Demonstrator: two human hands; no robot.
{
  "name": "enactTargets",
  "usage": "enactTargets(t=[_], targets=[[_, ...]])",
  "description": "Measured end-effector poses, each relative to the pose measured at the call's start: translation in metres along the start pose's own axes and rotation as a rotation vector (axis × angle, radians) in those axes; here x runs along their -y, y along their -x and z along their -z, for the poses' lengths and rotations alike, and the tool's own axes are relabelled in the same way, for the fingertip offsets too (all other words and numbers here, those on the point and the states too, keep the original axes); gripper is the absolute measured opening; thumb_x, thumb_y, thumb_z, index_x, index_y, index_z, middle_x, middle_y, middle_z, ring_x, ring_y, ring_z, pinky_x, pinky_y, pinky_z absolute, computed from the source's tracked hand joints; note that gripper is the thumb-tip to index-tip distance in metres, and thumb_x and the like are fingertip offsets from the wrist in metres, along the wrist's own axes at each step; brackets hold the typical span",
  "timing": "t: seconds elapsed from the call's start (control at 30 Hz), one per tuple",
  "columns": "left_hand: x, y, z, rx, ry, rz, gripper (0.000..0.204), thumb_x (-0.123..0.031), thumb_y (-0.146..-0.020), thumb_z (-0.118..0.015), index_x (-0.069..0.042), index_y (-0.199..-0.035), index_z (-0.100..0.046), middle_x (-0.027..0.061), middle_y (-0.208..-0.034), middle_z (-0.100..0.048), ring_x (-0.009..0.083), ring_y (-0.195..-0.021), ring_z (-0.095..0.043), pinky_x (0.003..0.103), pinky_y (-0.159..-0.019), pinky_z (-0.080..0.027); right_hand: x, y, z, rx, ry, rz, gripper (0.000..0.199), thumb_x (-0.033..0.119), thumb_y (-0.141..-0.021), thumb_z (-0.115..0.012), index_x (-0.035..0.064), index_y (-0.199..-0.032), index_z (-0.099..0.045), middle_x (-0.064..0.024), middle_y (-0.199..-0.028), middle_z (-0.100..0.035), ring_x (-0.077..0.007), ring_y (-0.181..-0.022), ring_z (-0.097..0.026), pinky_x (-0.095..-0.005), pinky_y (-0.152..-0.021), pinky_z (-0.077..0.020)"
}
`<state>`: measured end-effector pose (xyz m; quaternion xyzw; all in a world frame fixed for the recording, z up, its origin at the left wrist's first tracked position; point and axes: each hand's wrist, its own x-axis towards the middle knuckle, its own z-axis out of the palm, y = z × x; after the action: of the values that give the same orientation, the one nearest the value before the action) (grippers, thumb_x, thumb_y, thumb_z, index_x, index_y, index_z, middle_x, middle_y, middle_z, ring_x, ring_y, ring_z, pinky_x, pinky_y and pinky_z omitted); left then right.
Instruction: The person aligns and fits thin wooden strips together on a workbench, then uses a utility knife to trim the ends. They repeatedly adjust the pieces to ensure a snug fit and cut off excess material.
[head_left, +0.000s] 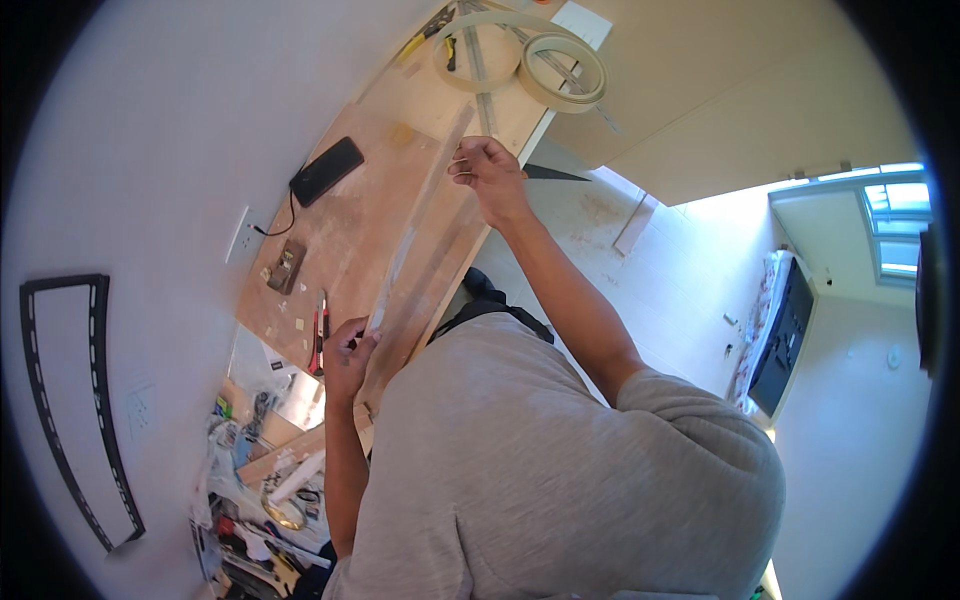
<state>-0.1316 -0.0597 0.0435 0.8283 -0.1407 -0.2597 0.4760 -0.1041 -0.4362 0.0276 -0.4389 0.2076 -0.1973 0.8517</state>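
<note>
A long, narrow pale strip runs lengthwise over the wooden work board. My left hand is closed at the near end of the strip, thumb and fingers pinching it. Beside the far part of the strip, my right hand is raised with its fingers curled together. Whatever lies between those fingertips is too small to name. A red utility knife lies just left of my left hand. Beyond my right hand rest two cream coils of edge banding, a loose one and a thicker one.
A black phone on a cable and a small wooden block plane lie along the wall side. Metal rulers and yellow-handled pliers are at the far end. Clutter and tools fill the lower left. A dark pointed blade juts past the bench edge.
</note>
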Motion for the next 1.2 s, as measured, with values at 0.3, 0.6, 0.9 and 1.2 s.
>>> enactTargets(t=[0.3,0.6,0.9,1.2], targets=[[-0.003,0.0,0.004,0.009,0.115,-0.124,0.023,-0.001,-0.091,-0.075,0.003,-0.113,-0.075,0.0095,-0.106,-0.075,0.0155,-0.095,-0.067,0.029,-0.087,-0.051,0.021,-0.008,-0.025,0.054,0.147,0.039,0.021,0.027,-0.108,-0.066,0.0058,-0.109,-0.067,-0.0031,-0.096,-0.072,-0.0142,-0.084,-0.071,-0.0288,-0.077,-0.055],[-0.009,-0.001,0.001,-0.046,0.1,-0.144,0.02,-0.002,-0.091,-0.076,0.004,-0.111,-0.076,0.0095,-0.105,-0.075,0.0155,-0.095,-0.067,0.029,-0.086,-0.051,0.023,-0.023,-0.033,0.062,0.247,0.069,0.021,0.024,-0.107,-0.066,0.0034,-0.107,-0.066,-0.005,-0.092,-0.071,-0.0128,-0.078,-0.071,-0.0252,-0.071,-0.054],[-0.022,0.004,-0.002,-0.114,-0.075,-0.271,0.022,0.0,-0.089,-0.076,0.006,-0.11,-0.074,0.0155,-0.103,-0.074,0.0207,-0.09,-0.069,0.032,-0.084,-0.053,0.018,-0.033,-0.029,0.059,0.439,0.054,0.017,0.015,-0.103,-0.061,-0.0017,-0.106,-0.063,-0.0079,-0.089,-0.069,-0.0156,-0.068,-0.072,-0.0282,-0.061,-0.0542],[-0.019,0.005,-0.008,-0.172,-0.056,-0.27,0.022,-0.003,-0.089,-0.078,0.005,-0.11,-0.075,0.0167,-0.105,-0.075,0.0223,-0.089,-0.069,0.033,-0.084,-0.054,0.016,-0.038,-0.024,0.06,0.521,-0.001,0.017,0.019,-0.102,-0.061,0.0025,-0.104,-0.06,-0.0072,-0.092,-0.067,-0.017,-0.067,-0.072,-0.0291,-0.056,-0.0528]])
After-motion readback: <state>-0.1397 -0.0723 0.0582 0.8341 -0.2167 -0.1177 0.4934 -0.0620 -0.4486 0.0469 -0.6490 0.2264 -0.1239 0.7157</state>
